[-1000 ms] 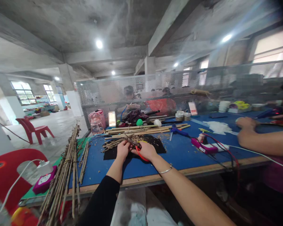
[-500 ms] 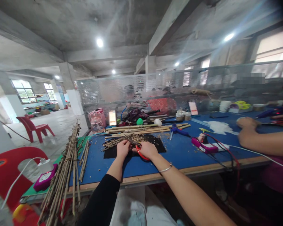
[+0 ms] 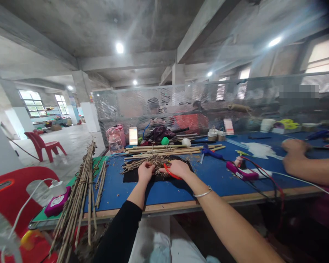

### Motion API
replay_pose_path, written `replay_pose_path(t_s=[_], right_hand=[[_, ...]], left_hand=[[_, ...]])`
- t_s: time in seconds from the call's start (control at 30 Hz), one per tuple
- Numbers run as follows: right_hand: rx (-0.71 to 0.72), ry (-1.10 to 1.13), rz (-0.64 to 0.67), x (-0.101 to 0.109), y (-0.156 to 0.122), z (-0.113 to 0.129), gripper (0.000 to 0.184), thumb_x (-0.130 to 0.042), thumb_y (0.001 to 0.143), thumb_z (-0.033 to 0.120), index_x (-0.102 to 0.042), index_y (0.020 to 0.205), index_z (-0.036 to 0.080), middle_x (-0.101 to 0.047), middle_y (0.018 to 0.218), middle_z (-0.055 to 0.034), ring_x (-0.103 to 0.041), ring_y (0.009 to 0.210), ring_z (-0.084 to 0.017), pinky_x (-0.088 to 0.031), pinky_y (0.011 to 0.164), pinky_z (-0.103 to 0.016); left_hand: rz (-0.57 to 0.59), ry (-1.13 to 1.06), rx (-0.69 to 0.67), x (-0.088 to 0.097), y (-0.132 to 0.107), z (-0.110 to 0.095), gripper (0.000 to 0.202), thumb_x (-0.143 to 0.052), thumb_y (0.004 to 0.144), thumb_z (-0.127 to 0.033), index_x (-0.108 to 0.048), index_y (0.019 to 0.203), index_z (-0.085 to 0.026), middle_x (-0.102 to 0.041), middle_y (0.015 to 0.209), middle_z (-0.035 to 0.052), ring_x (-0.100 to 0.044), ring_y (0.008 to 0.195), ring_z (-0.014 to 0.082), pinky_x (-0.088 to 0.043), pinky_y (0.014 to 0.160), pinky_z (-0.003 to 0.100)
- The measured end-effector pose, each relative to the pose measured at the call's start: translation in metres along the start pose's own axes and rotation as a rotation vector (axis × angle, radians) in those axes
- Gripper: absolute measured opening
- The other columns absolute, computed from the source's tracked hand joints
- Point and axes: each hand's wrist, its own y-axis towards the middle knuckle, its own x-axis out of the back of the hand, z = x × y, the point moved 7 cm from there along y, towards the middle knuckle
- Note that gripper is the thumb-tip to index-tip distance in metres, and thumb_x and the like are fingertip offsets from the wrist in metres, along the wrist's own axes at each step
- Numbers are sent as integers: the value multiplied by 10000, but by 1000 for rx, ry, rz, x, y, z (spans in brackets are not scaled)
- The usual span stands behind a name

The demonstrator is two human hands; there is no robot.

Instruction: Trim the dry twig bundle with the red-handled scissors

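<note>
My right hand (image 3: 181, 168) is closed around red-handled scissors (image 3: 171, 173); their blades are mostly hidden against the brown scraps. Left of it, my left hand (image 3: 146, 171) is pinched, thumb against fingers, and whatever it holds is too small to make out. A narrow gap separates the two hands. Both are over a black cloth (image 3: 130, 178) on the blue table top (image 3: 164, 199). Short cut twigs (image 3: 133, 165) and loose brown bits lie on the cloth just beyond my fingers.
A bundle of long sticks (image 3: 78, 193) leans over the table's left edge. Behind the cloth lie pale poles (image 3: 178, 149). A blue glue gun (image 3: 212, 152) and a purple power strip (image 3: 242, 171) with cables are to the right, near a co-worker's arm (image 3: 312, 166).
My right hand with the scissors has drawn slightly right, away from my left hand. The dark blades that showed between the hands are now harder to see. The view has shifted slightly.
</note>
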Motion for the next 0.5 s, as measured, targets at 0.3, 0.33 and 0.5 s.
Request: replay_pose_path(t_s=[0.3,0.33,0.5], right_hand=[[-64,73,-79,6,-26,-39,625,-385,627,763,-636,802,218,-661,851,-90,-608,790,-232,-402,628,-272],[-58,86,-84,1,-32,-39,596,-391,639,750,-629,797,227,-661,845,-76,-606,783,-224,-395,618,-266],[-87,108,-176,-10,-45,-41,513,-456,655,690,-599,825,228,-653,841,-49,-595,778,-198,-364,595,-245]], left_hand=[[-265,421,-251,48,34,-31,227,-474,769,-245,-612,909,-133,-657,834,91,-603,785,172,-445,759,278],[-260,524,-230,57,41,-32,240,-477,766,-241,-616,925,-129,-658,869,109,-600,831,189,-437,779,285],[-103,976,-155,94,66,-26,237,-492,728,-176,-656,893,-132,-650,941,162,-584,936,251,-420,808,310]])
